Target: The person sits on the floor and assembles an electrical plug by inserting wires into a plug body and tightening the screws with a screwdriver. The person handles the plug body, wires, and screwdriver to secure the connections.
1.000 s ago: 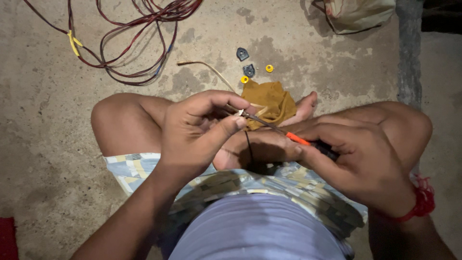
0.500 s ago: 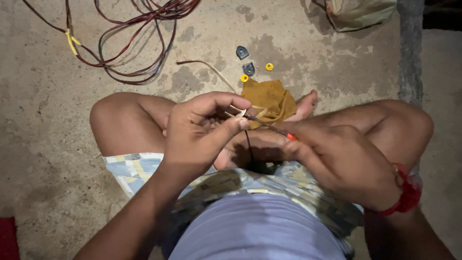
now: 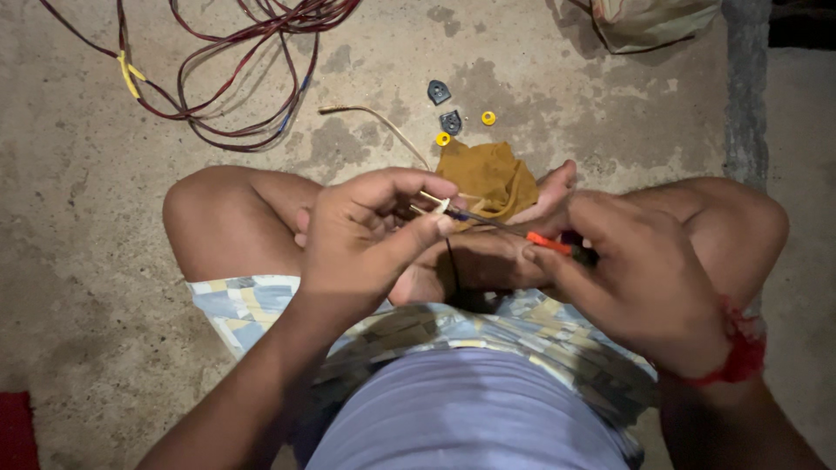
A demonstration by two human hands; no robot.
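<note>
Grip on one screwdriver [image 3: 549, 243], one wire [image 3: 433, 205]

Left hand [image 3: 366, 235] pinching a pale wire end [image 3: 433, 207]; right hand [image 3: 640, 278] gripping an orange-handled screwdriver [image 3: 522, 235], tip touching that wire. Just beyond the screwdriver, mustard cloth [image 3: 488, 178] on the concrete floor [image 3: 87, 261]; farther beyond, red cable coil [image 3: 235, 78].

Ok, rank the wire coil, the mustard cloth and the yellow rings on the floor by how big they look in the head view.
1. Wire coil, largest.
2. Mustard cloth.
3. Yellow rings, smallest; they look alike in size.
</note>
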